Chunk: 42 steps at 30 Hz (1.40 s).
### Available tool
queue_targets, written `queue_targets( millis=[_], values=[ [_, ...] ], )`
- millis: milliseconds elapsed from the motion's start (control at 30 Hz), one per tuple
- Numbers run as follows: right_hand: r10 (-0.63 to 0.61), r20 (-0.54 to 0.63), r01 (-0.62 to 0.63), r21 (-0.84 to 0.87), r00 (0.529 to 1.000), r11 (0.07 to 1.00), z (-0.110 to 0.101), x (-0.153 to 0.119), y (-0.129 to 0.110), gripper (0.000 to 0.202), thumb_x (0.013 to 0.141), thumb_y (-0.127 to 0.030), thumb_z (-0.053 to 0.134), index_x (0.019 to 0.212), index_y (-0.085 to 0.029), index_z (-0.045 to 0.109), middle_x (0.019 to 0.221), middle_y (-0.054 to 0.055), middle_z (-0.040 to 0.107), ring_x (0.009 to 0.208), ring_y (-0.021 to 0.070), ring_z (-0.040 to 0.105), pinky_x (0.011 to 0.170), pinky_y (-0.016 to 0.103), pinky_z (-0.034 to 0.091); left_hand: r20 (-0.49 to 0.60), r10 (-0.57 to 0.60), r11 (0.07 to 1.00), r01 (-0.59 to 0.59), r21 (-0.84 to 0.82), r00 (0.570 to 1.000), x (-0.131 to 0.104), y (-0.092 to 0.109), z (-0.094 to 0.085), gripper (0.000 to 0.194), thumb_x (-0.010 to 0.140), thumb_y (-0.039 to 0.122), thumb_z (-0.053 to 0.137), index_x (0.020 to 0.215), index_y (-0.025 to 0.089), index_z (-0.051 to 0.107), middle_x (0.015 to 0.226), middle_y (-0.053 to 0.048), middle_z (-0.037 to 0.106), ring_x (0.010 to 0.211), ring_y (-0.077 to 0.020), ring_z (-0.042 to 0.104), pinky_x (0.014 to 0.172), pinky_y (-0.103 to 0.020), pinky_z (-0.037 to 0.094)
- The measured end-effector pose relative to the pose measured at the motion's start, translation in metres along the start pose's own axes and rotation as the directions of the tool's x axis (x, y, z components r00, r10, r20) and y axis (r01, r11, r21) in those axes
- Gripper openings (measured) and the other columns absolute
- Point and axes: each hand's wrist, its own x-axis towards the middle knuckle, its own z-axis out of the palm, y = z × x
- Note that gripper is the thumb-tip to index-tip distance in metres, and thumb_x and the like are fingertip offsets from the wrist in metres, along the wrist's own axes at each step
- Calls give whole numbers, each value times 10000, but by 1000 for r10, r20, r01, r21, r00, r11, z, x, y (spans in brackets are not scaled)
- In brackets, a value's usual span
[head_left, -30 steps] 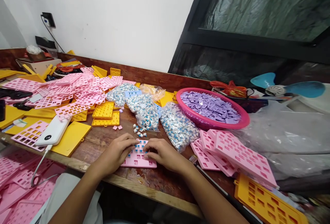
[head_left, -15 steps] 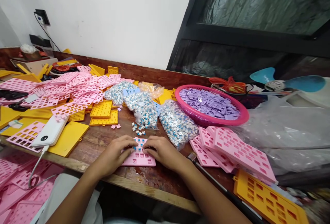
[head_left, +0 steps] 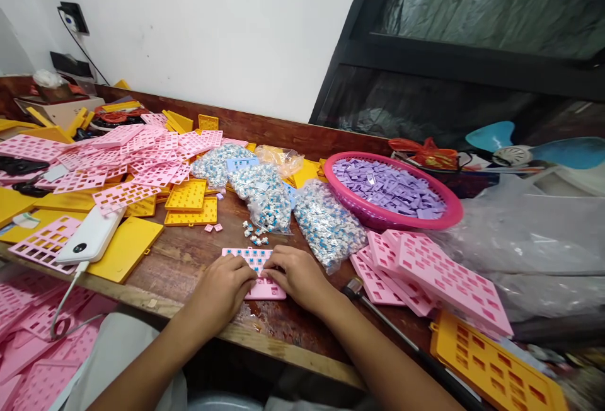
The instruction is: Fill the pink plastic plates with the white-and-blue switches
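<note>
Grip: left hand (head_left: 231, 282) curled over the left side of the flat pink plastic panel (head_left: 270, 292); right hand (head_left: 297, 274) over its right side, thumb and forefinger slightly apart. Whether either pinches a small part cannot be told.
Panel: flat, beneath and between both hands; neither is clearly nearer. Long axis uncertain, edges partly covered.
Sockets: blue-and-white plastic switches (head_left: 255, 253) occupy the panel's far rows.
Loose switches (head_left: 256, 236): small blue-and-white pile just beyond the panel.
Bag: clear plastic bag of switches (head_left: 326, 225), beyond and right of the panel.
Surface: brown wooden table (head_left: 177, 266) under the panel.
Room: white wall (head_left: 203, 39) beyond the panel.
</note>
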Motion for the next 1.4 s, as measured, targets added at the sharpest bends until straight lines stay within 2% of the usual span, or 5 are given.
queue_targets(
  millis=[300,500,1000,1167,1400],
  values=[
    [-36,18,34,114,999,993,-5,2,5,101,916,-271,696,865,-213,761,849,30,702,806,173,642,739,273,454,-31,15,992,-11,125,999,1,0,5,195,997,252,541,932,216,721,922,-51,717,914,-228,609,833,-384,404],
    [68,-253,-12,218,965,976,-2,17,33,167,935,-190,615,1039,-203,746,1027,71,719,964,209,655,889,347,495,-49,-14,982,23,188,999,-2,5,7,190,985,221,550,909,227,724,904,-58,722,887,-242,589,775,-393,385],
    [10,-79,-14,-49,997,999,2,34,53,97,938,-190,644,972,-175,734,987,69,698,941,198,645,856,309,467,-13,-76,997,76,30,997,2,-2,-6,83,908,269,674,855,249,735,944,-33,684,958,-238,574,818,-382,367],
    [34,-157,-35,-8,987,999,-15,17,49,113,941,-252,644,974,-172,716,975,73,720,911,207,652,831,318,461,-70,-11,1000,11,2,998,33,-10,-24,171,964,266,574,979,231,741,1001,-57,680,967,-214,611,859,-338,433],
    [-25,-61,39,239,998,970,-34,2,29,111,894,-296,708,903,-193,749,885,29,757,786,175,671,722,263,463,186,52,977,-88,192,981,92,-31,-17,245,864,92,598,956,234,776,1021,-67,722,975,-216,672,855,-302,474]
  ],
)
